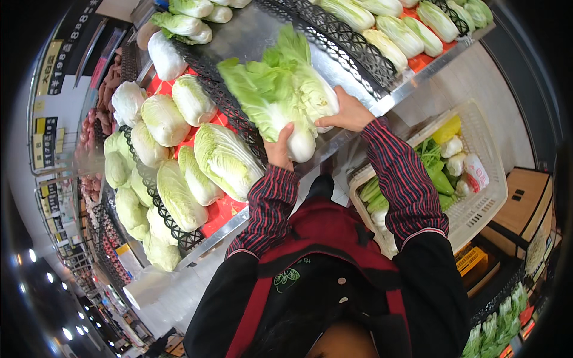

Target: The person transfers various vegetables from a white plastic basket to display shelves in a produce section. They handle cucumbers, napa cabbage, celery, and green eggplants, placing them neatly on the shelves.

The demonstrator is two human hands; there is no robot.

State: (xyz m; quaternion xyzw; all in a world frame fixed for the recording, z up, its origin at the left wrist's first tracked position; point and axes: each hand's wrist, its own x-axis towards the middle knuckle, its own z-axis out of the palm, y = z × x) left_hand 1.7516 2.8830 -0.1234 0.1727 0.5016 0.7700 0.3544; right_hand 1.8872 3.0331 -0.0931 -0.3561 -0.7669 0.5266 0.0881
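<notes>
Two leafy cabbages with white bases and green leaves lie side by side between my hands, above the metal display shelf (233,33). My left hand (280,147) grips the base of the left leafy cabbage (280,112), its thumb on the near side. My right hand (347,112) is closed around the base of the right leafy cabbage (315,91), thumb across the front. Both cabbages point their leaves away from me. The fingers beneath them are hidden.
Napa cabbages (228,156) on red sheeting fill the left bay behind a black plastic divider (224,96). More napa cabbages (403,36) lie at upper right. A pale plastic basket (488,197) of vegetables stands at my right. A plastic bag roll (147,286) is at lower left.
</notes>
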